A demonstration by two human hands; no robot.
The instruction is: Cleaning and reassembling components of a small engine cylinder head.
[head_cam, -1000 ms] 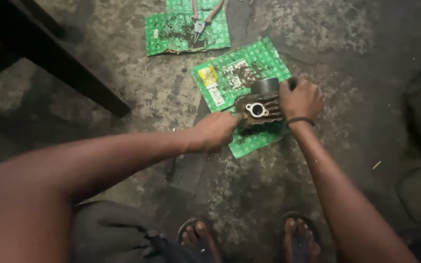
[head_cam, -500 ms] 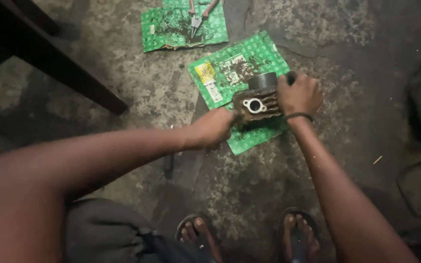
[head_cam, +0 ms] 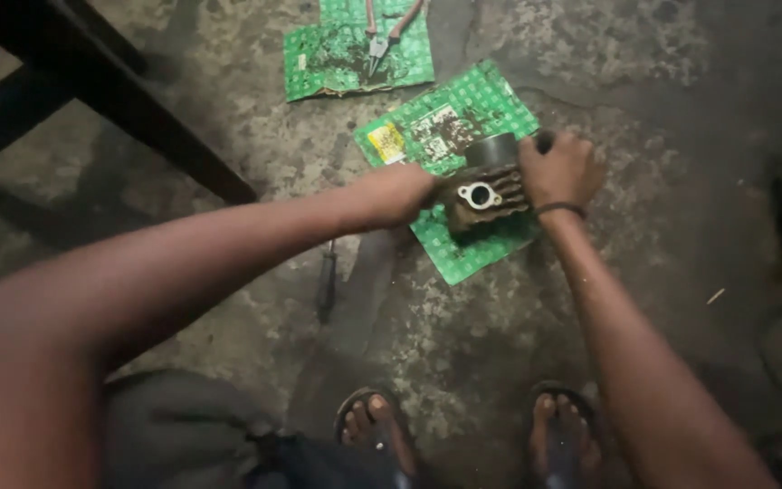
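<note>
Engine cylinder (head_cam: 486,192) gripped between left hand (head_cam: 400,195) and right hand (head_cam: 558,170).

The finned engine cylinder (head_cam: 486,195) in the grip was dull, grimy metal; beneath the grip lay matt, stained green cardboard (head_cam: 463,118) on rough, mottled concrete floor (head_cam: 662,81).

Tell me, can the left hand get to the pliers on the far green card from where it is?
Probably yes. The left hand rests against the finned metal engine part, and the pliers lie in the open on the far green card, with only bare floor and card between. It would have to let go first.
</note>
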